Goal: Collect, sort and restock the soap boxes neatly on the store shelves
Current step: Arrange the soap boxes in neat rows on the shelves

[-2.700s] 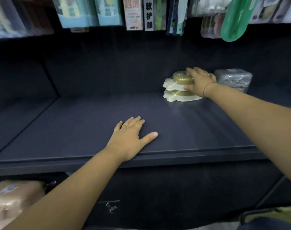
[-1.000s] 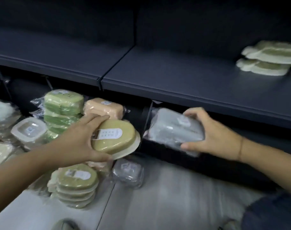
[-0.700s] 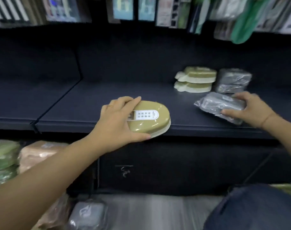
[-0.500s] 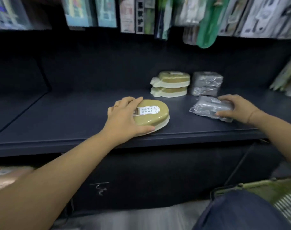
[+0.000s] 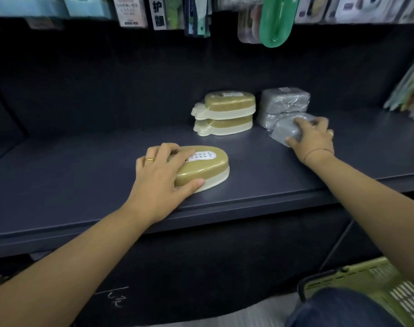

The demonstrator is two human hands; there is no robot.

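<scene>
My left hand [image 5: 162, 175] grips an olive and cream soap box [image 5: 207, 167] with a white label, which lies flat on the dark shelf [image 5: 71, 175] near its front edge. Behind it, two matching olive soap boxes [image 5: 224, 114] sit stacked. To their right stands a stack of grey wrapped soap boxes [image 5: 283, 102]. My right hand [image 5: 313, 138] holds another grey wrapped soap box [image 5: 285, 132] on the shelf, right in front of that grey stack and touching it.
Packaged goods hang above the shelf, among them a green plastic item [image 5: 275, 20]. More packets lean at the far right [image 5: 411, 95]. A green basket [image 5: 366, 286] sits on the floor at lower right, next to my blue-clad knee [image 5: 338, 310].
Both hands took boxes from the floor pile up to the shelf. Since half a second ago, my right hand has pushed the grey box back against the grey stack; the olive box stays put.
</scene>
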